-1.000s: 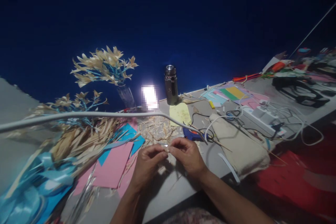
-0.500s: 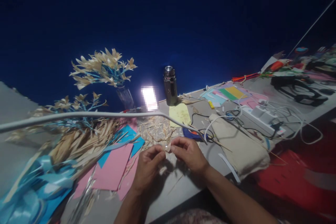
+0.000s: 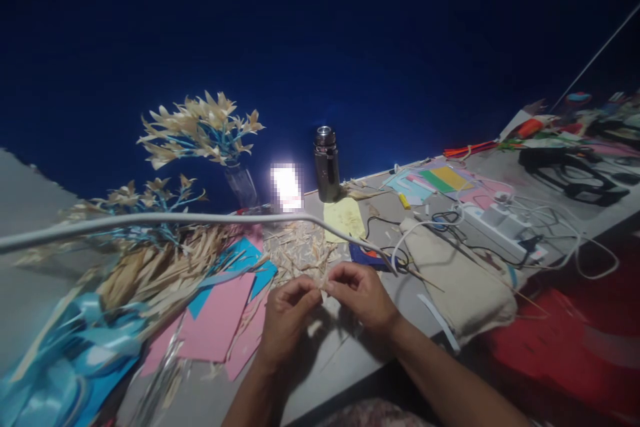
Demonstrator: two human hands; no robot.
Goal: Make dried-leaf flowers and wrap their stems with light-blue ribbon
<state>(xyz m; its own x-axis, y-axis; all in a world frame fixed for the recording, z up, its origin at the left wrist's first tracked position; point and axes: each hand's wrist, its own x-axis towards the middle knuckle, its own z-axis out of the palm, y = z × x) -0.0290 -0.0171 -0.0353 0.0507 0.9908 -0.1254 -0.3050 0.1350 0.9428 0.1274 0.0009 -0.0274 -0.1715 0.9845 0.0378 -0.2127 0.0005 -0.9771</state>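
Observation:
Fingertip to fingertip, my left hand (image 3: 291, 312) and my right hand (image 3: 361, 293) pinch a small pale piece of dried husk (image 3: 323, 294) above the front of the table. Both hands are closed, and most of the piece is hidden by the fingers. Just beyond them lies a litter of pale husk scraps (image 3: 300, 250). To the left of my left hand are pink paper sheets (image 3: 217, 320) and a bundle of dried husk strips (image 3: 165, 263). A beige cloth bundle (image 3: 455, 280) rests to the right of my right hand.
Husk flowers on blue stems (image 3: 205, 127) stand in a glass vase (image 3: 240, 185). A dark flask (image 3: 327, 167) stands behind a yellow paper (image 3: 345, 219). A white cable (image 3: 200, 218) crosses the view. Blue ribbon (image 3: 95, 340) is at left, a power strip (image 3: 500, 230) at right.
My fingertips have drawn closer together around the husk piece, and less of it shows. My left hand has shifted slightly right. The whole view has shifted a little.

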